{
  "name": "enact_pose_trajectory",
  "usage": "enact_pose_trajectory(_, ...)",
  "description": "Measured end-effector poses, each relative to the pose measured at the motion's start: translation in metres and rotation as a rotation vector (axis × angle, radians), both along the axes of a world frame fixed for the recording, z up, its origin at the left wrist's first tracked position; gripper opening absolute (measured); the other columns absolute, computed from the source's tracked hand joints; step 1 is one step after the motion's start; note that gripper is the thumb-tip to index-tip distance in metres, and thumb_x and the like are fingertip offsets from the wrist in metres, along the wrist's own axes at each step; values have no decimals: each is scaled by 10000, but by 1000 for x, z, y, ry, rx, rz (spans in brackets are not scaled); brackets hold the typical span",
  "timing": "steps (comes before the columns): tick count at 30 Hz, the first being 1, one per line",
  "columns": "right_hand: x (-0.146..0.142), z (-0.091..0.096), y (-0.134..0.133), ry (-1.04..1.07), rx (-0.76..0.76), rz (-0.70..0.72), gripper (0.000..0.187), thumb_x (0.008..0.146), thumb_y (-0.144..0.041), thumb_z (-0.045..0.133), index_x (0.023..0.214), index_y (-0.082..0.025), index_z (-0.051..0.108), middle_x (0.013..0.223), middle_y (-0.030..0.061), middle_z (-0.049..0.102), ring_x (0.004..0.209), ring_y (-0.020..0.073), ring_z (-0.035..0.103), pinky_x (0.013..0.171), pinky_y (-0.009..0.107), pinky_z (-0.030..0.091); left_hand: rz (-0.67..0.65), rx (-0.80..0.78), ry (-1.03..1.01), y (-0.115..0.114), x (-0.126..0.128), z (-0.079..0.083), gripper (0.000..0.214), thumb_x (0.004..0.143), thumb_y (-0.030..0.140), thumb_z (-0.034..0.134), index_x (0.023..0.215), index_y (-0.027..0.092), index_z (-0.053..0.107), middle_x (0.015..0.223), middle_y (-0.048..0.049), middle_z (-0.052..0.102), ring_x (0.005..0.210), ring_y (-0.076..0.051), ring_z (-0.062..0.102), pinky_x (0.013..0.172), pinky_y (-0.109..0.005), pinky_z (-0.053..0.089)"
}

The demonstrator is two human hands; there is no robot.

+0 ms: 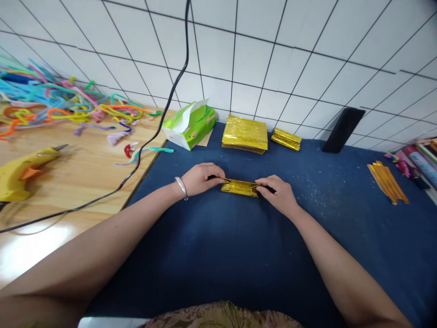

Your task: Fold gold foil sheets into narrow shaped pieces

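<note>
A narrow folded piece of gold foil paper (pixel 240 187) lies on the blue cloth (pixel 218 255) in front of me. My left hand (pixel 201 178), with a silver bracelet on the wrist, pinches its left end. My right hand (pixel 277 193) pinches its right end. Both hands have their fingers closed on the paper and press it against the cloth. Behind it, near the wall, sits a stack of gold foil sheets (pixel 245 134) and a smaller pile of folded gold pieces (pixel 286 139).
A green tissue pack (pixel 190 126) lies at the back left of the cloth. On the wooden table (pixel 68 182) to the left are a yellow glue gun (pixel 23 171), coloured pipe cleaners (pixel 51 102) and a black cable (pixel 150 141). Folded gold strips (pixel 387 182) and a black phone (pixel 343 130) lie right.
</note>
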State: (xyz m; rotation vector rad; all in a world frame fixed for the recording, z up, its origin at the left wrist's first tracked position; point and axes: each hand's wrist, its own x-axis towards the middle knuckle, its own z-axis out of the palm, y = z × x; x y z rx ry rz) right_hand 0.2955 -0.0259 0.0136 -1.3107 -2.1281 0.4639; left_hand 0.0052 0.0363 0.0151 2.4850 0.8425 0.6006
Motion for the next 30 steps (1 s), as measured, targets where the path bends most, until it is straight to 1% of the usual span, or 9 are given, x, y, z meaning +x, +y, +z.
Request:
enact_pose_trajectory(6, -3, 3, -1, 73, 15, -139, 221, 842, -292, 502, 1035, -238, 595, 874, 9, 653, 807, 152, 607, 798, 317, 484, 217, -69, -35, -11, 12, 0, 163, 845, 291, 477, 895, 182, 587, 814, 10, 637, 737, -105, 585, 713, -222, 448)
enact_pose_trajectory(9, -2, 7, -4, 72, 95, -225, 128, 822, -323, 528, 882, -217, 571, 771, 9, 606, 720, 147, 576, 727, 300, 475, 306, -91, -17, -12, 11, 2, 135, 818, 295, 511, 889, 184, 542, 755, 32, 624, 679, -101, 576, 654, -208, 427)
enact_pose_trajectory(12, 1, 9, -7, -6, 161, -77, 161, 793, -349, 569, 723, -213, 521, 714, 10, 561, 675, 140, 537, 665, 284, 454, 351, -18, 12, -7, 1, 13, 162, 793, 327, 552, 779, 172, 506, 687, 35, 563, 589, -87, 506, 577, -199, 378)
enact_pose_trajectory(14, 2, 8, -9, -69, 180, 63, 171, 782, -355, 583, 715, -212, 518, 714, 14, 559, 683, 143, 530, 657, 285, 447, 263, -28, 11, -3, -7, 22, 217, 797, 358, 557, 725, 162, 501, 666, 32, 532, 571, -78, 469, 561, -195, 360)
enact_pose_trajectory(16, 2, 7, -10, -120, 193, 152, 156, 791, -349, 568, 723, -214, 531, 715, 18, 561, 696, 147, 530, 661, 290, 443, 54, -113, 28, -1, -12, 28, 243, 790, 383, 572, 715, 156, 528, 667, 28, 535, 589, -77, 479, 579, -191, 371)
enact_pose_trajectory(18, 2, 6, -11, -158, 208, 211, 156, 808, -333, 541, 706, -216, 545, 716, 21, 561, 698, 147, 528, 662, 295, 440, -147, -171, 51, -2, -11, 29, 224, 793, 374, 574, 732, 158, 567, 700, 15, 563, 630, -82, 510, 619, -192, 390)
enact_pose_trajectory(20, 1, 5, -12, -193, 222, 255, 158, 817, -319, 528, 702, -218, 569, 738, 28, 569, 704, 149, 528, 668, 303, 443, -248, -168, 60, -6, -5, 25, 185, 802, 343, 563, 761, 166, 591, 758, -5, 592, 687, -94, 541, 668, -200, 406)
enact_pose_trajectory(24, 0, 4, -11, -242, 224, 284, 133, 832, -291, 509, 802, -230, 624, 828, 37, 608, 763, 158, 548, 724, 322, 465, -180, -85, 76, -13, 7, 14, 138, 823, 305, 534, 815, 180, 591, 825, -13, 596, 752, -110, 561, 718, -210, 419)
enact_pose_trajectory(30, 0, 0, -8, -240, 187, 218, 177, 862, -241, 465, 935, -222, 626, 914, 43, 640, 881, 166, 575, 808, 321, 477, -45, 20, 143, -18, 12, 6, 124, 854, 259, 475, 891, 191, 572, 873, -8, 607, 804, -120, 579, 735, -215, 431)
